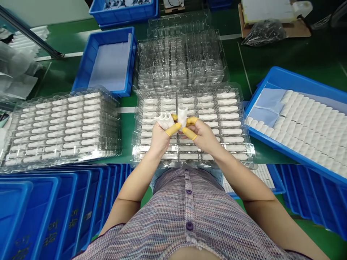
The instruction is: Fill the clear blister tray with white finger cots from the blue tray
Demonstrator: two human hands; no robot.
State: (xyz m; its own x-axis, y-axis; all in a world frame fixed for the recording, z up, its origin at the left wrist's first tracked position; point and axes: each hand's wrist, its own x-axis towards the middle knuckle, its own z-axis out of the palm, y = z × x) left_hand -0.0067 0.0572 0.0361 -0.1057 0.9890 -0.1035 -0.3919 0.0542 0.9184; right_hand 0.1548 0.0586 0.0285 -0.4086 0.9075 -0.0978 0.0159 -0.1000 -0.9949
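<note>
My left hand (159, 137), with yellow finger covers, is closed around several short white hollow tubes (164, 120) lying side by side, open ends up. Between the two hands a single white tube (182, 115) stands upright. My right hand (204, 136), also in yellow finger covers, pinches its lower part, while my left thumb and a fingertip sit close beside it; whether they touch it I cannot tell. Both hands are above a clear plastic tray (251, 148) holding rows of white tubes (231, 124).
Stacked filled trays (110, 122) stand at the left, and clear trays (180, 57) behind. On the right, a tilted blue bin (273, 72) holds rows of white tubes (306, 126). Another blue bin (90, 54) is at the back left. Blue bins (67, 202) line the lower left.
</note>
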